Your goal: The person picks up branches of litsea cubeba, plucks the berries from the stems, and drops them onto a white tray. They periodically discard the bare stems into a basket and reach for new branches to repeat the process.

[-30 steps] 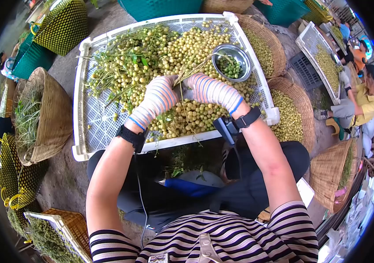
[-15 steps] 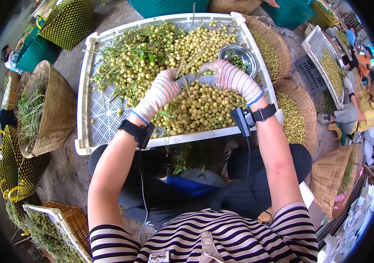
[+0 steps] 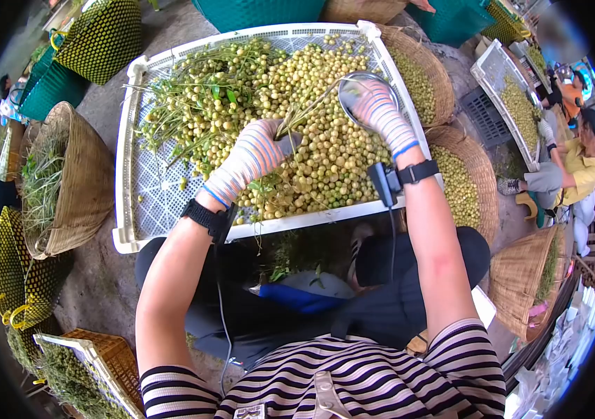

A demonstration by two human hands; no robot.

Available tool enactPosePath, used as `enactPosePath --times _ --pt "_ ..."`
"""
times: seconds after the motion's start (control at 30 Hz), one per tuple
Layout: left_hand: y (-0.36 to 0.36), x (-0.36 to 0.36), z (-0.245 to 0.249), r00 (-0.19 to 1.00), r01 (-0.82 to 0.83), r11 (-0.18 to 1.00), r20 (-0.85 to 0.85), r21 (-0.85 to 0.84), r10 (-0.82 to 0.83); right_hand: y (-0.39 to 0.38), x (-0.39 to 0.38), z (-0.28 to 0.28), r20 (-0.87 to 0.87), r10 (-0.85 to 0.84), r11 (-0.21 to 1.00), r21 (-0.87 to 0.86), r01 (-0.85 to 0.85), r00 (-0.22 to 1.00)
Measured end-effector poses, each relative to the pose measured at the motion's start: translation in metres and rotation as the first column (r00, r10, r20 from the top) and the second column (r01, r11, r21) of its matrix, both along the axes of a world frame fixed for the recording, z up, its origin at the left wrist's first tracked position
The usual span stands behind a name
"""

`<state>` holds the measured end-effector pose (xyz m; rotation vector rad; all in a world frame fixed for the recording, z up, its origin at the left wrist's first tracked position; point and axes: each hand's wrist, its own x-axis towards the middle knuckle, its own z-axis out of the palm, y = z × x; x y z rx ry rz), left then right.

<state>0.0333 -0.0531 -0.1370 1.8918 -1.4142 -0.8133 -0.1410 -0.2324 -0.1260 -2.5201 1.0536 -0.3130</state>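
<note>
A white plastic tray [image 3: 127, 157] lies before me, heaped with small round yellow-green fruits [image 3: 336, 150]. Over the middle of the heap, my left hand [image 3: 259, 150], in a striped glove with grey fingertips, is closed on a thin fruit stem [image 3: 311, 103] that slants up to the right. My right hand [image 3: 374, 108], gloved alike, reaches over a round metal bowl [image 3: 343, 98] at the tray's right side. Its fingers are smeared by motion and hide most of the bowl. Fruits still on their stems [image 3: 206, 91] cover the tray's upper left.
Wicker baskets of fruit [image 3: 461, 188] stand against the tray's right side. A tall basket of cut stems [image 3: 77, 185] is at the left, near yellow-and-black woven baskets [image 3: 102, 42]. Farther right, a person in yellow [image 3: 580, 167] sits by another white tray [image 3: 503, 105].
My right hand has left my left hand's side and moved up and right over the metal bowl. My left hand has shifted slightly down and left, still on the stem.
</note>
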Motion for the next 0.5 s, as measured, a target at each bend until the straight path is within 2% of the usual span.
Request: enactPosePath --times 0.03,0.1,0.13,0.17,0.2,0.23,0.27,0.3,0.37,0.4,0.43,0.47,0.5 --pt "-0.001 0.002 -0.005 0.999 -0.009 1.000 0.043 -0.022 0.010 -0.013 -0.009 0.005 0.006 -0.081 0.997 -0.006 0.081 0.997" --pt "-0.002 0.006 -0.015 1.000 -0.025 0.999 0.009 -0.034 0.026 -0.038 -0.024 -0.017 0.270 0.082 0.996 -0.051 -0.071 0.959" --pt "-0.003 0.009 -0.020 0.999 -0.042 0.994 0.030 -0.105 0.045 -0.050 -0.027 -0.017 0.246 0.096 0.994 0.024 -0.105 0.965" --pt "-0.004 0.011 -0.026 0.997 -0.057 0.983 0.049 -0.173 0.066 -0.059 -0.032 -0.019 0.244 0.094 0.994 0.025 -0.103 0.965" --pt "-0.002 0.009 -0.016 0.996 -0.083 0.991 0.035 -0.105 0.087 -0.065 -0.035 -0.017 0.063 -0.055 0.998 0.016 0.054 0.997" --pt "0.000 0.006 -0.006 0.996 -0.084 0.991 0.032 -0.103 0.087 -0.065 -0.035 -0.011 -0.118 -0.205 0.979 -0.021 0.204 0.972" --pt "0.002 0.003 0.003 0.995 -0.099 0.992 0.022 -0.084 0.101 -0.067 -0.028 -0.003 -0.473 -0.262 0.934 0.096 0.345 0.841" --pt "0.001 0.001 0.008 0.993 -0.114 0.991 0.013 -0.066 0.115 -0.069 -0.030 -0.013 -0.473 -0.263 0.933 0.096 0.345 0.841" --pt "-0.003 0.010 -0.010 0.989 -0.118 0.991 0.084 -0.062 0.123 -0.074 -0.033 -0.041 -0.739 -0.055 0.998 -0.067 0.009 0.671" --pt "-0.005 0.013 -0.015 0.991 -0.123 0.990 0.039 -0.071 0.126 -0.067 -0.028 -0.042 -0.505 -0.300 0.928 0.043 0.370 0.809" --pt "-0.006 0.016 -0.020 0.992 -0.128 0.989 -0.006 -0.077 0.128 -0.067 -0.032 -0.041 -0.504 -0.303 0.926 0.045 0.375 0.809" --pt "-0.005 0.019 -0.027 0.990 -0.122 0.984 -0.090 -0.133 0.111 -0.065 -0.037 -0.040 -0.296 -0.319 0.908 0.176 0.380 0.900" --pt "-0.003 0.017 -0.019 0.989 -0.125 0.984 -0.089 -0.124 0.114 -0.065 -0.038 -0.042 -0.076 -0.343 0.886 0.306 0.349 0.936"
